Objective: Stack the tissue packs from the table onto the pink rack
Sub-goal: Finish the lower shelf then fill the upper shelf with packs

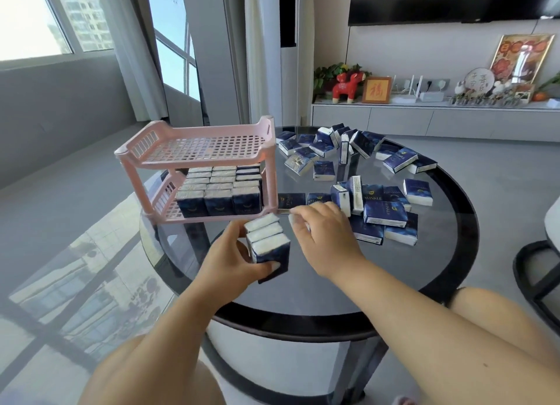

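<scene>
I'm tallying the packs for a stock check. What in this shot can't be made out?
- Head view: rear rows on the pink rack's lower shelf, hidden by front packs and upper shelf.
- Packs under the right hand.
- Depth of the heaps on the table.
- Small print on packs, blurred.

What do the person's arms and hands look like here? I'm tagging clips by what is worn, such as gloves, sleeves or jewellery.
Both arms are bare as far up as the picture shows, with no sleeves in view. The left hand and right hand wear no gloves. No watch, bracelet or ring shows on either wrist or hand. The fingernails look long and pale, though the picture is too soft to tell any polish.
</scene>
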`<move>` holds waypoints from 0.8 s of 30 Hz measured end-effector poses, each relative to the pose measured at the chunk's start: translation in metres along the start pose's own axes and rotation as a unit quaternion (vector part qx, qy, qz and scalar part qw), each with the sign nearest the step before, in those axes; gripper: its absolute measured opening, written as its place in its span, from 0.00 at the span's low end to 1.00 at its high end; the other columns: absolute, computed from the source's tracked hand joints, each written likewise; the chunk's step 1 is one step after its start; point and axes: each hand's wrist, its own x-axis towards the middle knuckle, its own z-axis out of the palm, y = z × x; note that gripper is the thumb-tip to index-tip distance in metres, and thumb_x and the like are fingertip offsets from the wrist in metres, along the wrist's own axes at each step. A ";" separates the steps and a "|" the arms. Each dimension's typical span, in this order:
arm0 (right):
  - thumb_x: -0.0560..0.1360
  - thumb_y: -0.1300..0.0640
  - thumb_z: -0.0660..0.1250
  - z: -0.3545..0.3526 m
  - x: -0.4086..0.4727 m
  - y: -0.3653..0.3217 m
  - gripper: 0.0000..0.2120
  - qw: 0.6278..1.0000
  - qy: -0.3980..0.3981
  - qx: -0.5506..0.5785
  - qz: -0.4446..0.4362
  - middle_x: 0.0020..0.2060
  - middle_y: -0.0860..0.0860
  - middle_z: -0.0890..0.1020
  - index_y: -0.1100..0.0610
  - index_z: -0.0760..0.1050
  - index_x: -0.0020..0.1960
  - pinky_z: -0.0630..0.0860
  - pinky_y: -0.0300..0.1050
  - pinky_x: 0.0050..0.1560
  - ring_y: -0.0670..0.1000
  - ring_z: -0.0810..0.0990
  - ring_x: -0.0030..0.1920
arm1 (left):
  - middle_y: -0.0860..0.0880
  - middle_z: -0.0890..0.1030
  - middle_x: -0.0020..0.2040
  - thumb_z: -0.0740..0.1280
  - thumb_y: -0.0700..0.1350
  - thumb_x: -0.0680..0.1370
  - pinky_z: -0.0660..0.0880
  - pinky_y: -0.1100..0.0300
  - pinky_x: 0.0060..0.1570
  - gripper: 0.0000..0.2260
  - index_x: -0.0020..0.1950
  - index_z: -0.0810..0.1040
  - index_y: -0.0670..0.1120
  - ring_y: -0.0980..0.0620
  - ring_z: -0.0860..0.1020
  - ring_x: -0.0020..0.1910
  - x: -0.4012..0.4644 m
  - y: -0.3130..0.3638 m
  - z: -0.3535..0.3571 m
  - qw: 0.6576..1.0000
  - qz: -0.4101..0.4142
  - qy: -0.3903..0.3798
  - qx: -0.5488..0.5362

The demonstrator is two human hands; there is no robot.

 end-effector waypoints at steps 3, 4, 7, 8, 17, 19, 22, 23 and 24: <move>0.78 0.48 0.54 0.016 0.031 -0.014 0.17 0.995 -0.038 -0.089 -0.033 0.51 0.54 0.80 0.53 0.76 0.58 0.67 0.51 0.54 0.57 0.73 0.53 | 0.53 0.82 0.52 0.81 0.41 0.64 0.80 0.61 0.48 0.30 0.60 0.72 0.55 0.60 0.82 0.46 -0.006 -0.009 -0.021 1.000 -0.013 0.025 -0.007; 0.78 0.51 0.56 0.022 0.040 -0.018 0.15 0.990 -0.055 -0.119 -0.043 0.53 0.54 0.78 0.53 0.74 0.60 0.66 0.51 0.55 0.57 0.71 0.55 | 0.53 0.82 0.50 0.80 0.38 0.65 0.77 0.68 0.44 0.29 0.61 0.72 0.52 0.64 0.81 0.43 -0.009 -0.011 -0.026 0.999 -0.018 0.037 -0.012; 0.77 0.55 0.56 0.037 0.060 -0.024 0.17 0.974 -0.105 -0.198 -0.043 0.58 0.55 0.74 0.52 0.69 0.64 0.62 0.51 0.57 0.57 0.67 0.59 | 0.55 0.80 0.47 0.78 0.35 0.66 0.72 0.74 0.37 0.27 0.60 0.72 0.48 0.67 0.78 0.36 -0.016 -0.015 -0.036 0.998 -0.026 0.052 -0.014; 0.76 0.56 0.55 0.041 0.065 -0.024 0.16 0.967 -0.114 -0.223 -0.042 0.58 0.56 0.74 0.53 0.69 0.64 0.62 0.51 0.56 0.57 0.67 0.59 | 0.55 0.80 0.47 0.78 0.35 0.66 0.72 0.74 0.37 0.27 0.61 0.72 0.48 0.67 0.77 0.36 -0.018 -0.017 -0.039 0.998 -0.026 0.055 -0.016; 0.75 0.57 0.55 0.042 0.075 -0.013 0.16 0.945 -0.120 -0.302 -0.039 0.59 0.54 0.74 0.53 0.71 0.61 0.62 0.51 0.58 0.56 0.67 0.60 | 0.56 0.81 0.49 0.78 0.34 0.67 0.73 0.73 0.38 0.27 0.61 0.73 0.48 0.67 0.78 0.39 -0.014 -0.029 -0.051 0.995 -0.041 0.075 -0.048; 0.74 0.57 0.56 0.038 0.076 -0.008 0.16 0.944 -0.121 -0.306 -0.029 0.59 0.54 0.74 0.53 0.71 0.61 0.61 0.51 0.58 0.56 0.67 0.60 | 0.55 0.81 0.48 0.77 0.33 0.67 0.73 0.74 0.37 0.27 0.61 0.73 0.47 0.67 0.79 0.37 -0.014 -0.030 -0.051 0.994 -0.044 0.082 -0.053; 0.74 0.57 0.56 0.032 0.078 0.000 0.19 0.943 -0.128 -0.307 -0.013 0.60 0.54 0.74 0.52 0.70 0.64 0.61 0.51 0.59 0.56 0.66 0.61 | 0.51 0.81 0.47 0.77 0.32 0.67 0.73 0.73 0.36 0.26 0.60 0.73 0.46 0.66 0.79 0.35 -0.015 -0.031 -0.052 0.993 -0.047 0.080 -0.069; 0.74 0.57 0.55 0.030 0.079 0.002 0.19 0.942 -0.130 -0.309 -0.007 0.60 0.55 0.74 0.52 0.70 0.65 0.60 0.52 0.59 0.56 0.66 0.61 | 0.51 0.81 0.47 0.77 0.32 0.67 0.73 0.73 0.37 0.26 0.61 0.73 0.45 0.65 0.79 0.36 -0.015 -0.032 -0.053 0.993 -0.047 0.081 -0.074; 0.75 0.56 0.55 0.027 0.079 0.004 0.19 0.941 -0.133 -0.312 0.000 0.60 0.55 0.73 0.52 0.69 0.65 0.60 0.52 0.59 0.57 0.66 0.61 | 0.50 0.82 0.48 0.77 0.31 0.66 0.74 0.72 0.38 0.27 0.61 0.73 0.45 0.65 0.80 0.37 -0.016 -0.032 -0.054 0.992 -0.045 0.083 -0.078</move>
